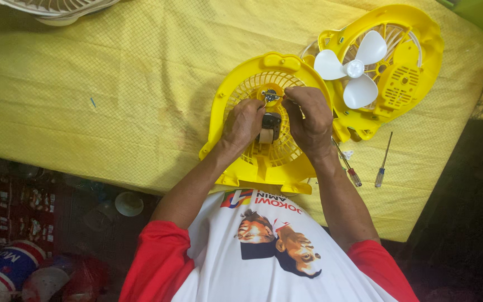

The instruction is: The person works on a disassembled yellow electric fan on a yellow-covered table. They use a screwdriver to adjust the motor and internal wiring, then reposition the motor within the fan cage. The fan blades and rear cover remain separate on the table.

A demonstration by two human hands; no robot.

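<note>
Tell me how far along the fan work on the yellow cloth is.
Done: the fan is apart, with the other yellow half and its white blade lying to the side. In hand: the left hand and right hand hold the small motor at the centre of the yellow grille housing. Left: the halves are not joined, and two screwdrivers lie unused on the cloth.

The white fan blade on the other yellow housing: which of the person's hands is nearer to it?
Right. The right hand works just below-left of the white fan blade; the left hand sits farther left, across the yellow grille.
</note>
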